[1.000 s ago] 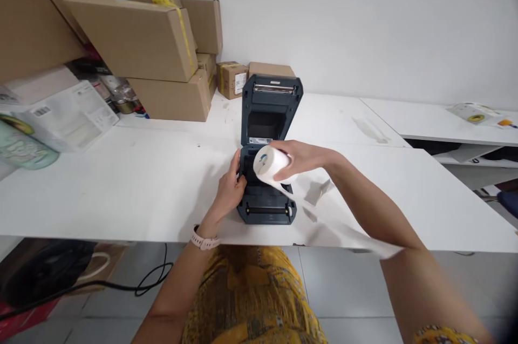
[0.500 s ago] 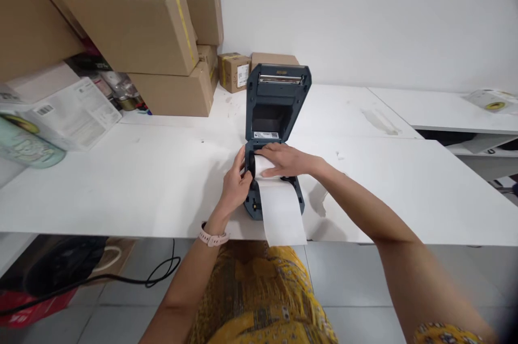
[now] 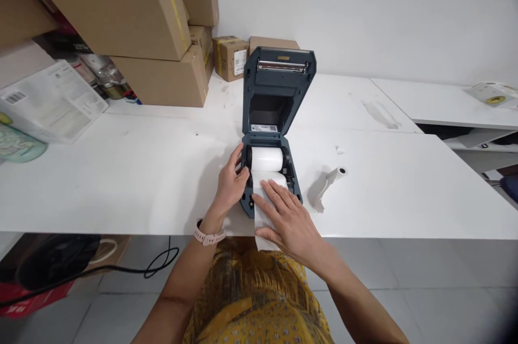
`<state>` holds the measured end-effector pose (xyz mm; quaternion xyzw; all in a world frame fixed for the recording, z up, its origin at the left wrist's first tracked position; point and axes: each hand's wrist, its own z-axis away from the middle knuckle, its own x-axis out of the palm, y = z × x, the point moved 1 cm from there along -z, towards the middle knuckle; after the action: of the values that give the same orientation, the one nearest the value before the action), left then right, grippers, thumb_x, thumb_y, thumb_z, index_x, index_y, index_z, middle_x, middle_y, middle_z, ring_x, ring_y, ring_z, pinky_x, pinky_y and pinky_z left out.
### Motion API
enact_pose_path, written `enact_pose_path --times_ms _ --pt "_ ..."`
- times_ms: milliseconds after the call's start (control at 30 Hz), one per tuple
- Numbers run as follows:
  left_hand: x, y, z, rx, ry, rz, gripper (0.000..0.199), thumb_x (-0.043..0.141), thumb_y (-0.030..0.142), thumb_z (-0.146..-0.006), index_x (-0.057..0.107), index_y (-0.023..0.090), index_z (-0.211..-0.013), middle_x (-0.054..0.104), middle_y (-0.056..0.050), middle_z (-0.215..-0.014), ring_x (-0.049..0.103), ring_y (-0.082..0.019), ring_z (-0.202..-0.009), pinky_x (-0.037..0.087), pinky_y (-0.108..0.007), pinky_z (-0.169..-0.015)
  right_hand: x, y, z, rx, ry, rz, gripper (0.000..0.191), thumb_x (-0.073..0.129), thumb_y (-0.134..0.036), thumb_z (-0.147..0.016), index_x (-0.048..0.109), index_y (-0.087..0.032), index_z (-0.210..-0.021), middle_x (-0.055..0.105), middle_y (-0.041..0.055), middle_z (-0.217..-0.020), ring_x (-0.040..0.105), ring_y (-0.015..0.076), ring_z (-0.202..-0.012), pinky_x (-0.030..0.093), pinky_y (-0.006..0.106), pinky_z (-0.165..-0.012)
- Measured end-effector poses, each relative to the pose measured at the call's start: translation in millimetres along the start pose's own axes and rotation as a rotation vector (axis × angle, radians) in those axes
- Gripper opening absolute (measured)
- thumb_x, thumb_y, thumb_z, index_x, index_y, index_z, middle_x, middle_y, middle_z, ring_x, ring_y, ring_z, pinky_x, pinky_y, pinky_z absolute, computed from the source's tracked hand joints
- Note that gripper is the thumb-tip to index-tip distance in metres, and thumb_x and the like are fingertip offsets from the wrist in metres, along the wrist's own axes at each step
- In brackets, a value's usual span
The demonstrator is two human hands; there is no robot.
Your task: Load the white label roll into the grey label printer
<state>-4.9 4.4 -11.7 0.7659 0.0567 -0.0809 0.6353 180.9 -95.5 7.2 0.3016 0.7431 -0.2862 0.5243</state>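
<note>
A dark blue-grey label printer [image 3: 279, 85] stands on the white table with its lid raised. Inside its base lies a white paper roll [image 3: 267, 159], from which a paper strip [image 3: 263, 220] runs over the front and past the table edge. My left hand [image 3: 231, 183] grips the left side of the printer's base, thumb over the rim and fingers along the outer wall. Spread over the strip, my right hand [image 3: 285, 217] lies flat with its fingers apart, holding nothing.
Right of the printer, a small core with torn paper [image 3: 329, 184] lies on the table [image 3: 388, 187]. Cardboard boxes [image 3: 157, 79] are stacked at the back left, beside a white box [image 3: 56, 101] and green bottle [image 3: 20, 144]. A black cable [image 3: 121, 268] hangs below.
My right hand has moved from the roll toward me onto the paper strip, uncovering the roll. My left hand stays on the printer's side. The torn paper core has come into view.
</note>
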Motion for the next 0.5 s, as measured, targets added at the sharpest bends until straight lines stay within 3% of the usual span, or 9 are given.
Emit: enact_pose_path --times_ms 300,500 --pt "2.1 6 0 -0.023 0.038 0.065 0.062 0.052 0.016 -0.094 0.047 0.022 -0.156 0.049 -0.011 -0.164 0.052 -0.027 -0.149 0.048 -0.047 -0.121 3 -18 -6 0.052 0.031 0.103 0.079 0.049 -0.069 -0.098 0.048 -0.017 -0.157 0.044 0.0169 -0.167 0.038 0.042 -0.156 0.045 0.057 -0.118" --pt "3.7 3 1 -0.032 0.043 0.067 0.058 0.055 0.021 -0.095 0.051 0.023 -0.153 0.053 -0.012 -0.161 0.053 -0.029 -0.148 0.049 -0.047 -0.119 2 -11 1 0.032 0.002 0.036 0.076 0.048 -0.064 -0.101 0.038 -0.02 -0.163 0.038 0.0124 -0.171 0.029 0.0364 -0.161 0.046 0.055 -0.12"
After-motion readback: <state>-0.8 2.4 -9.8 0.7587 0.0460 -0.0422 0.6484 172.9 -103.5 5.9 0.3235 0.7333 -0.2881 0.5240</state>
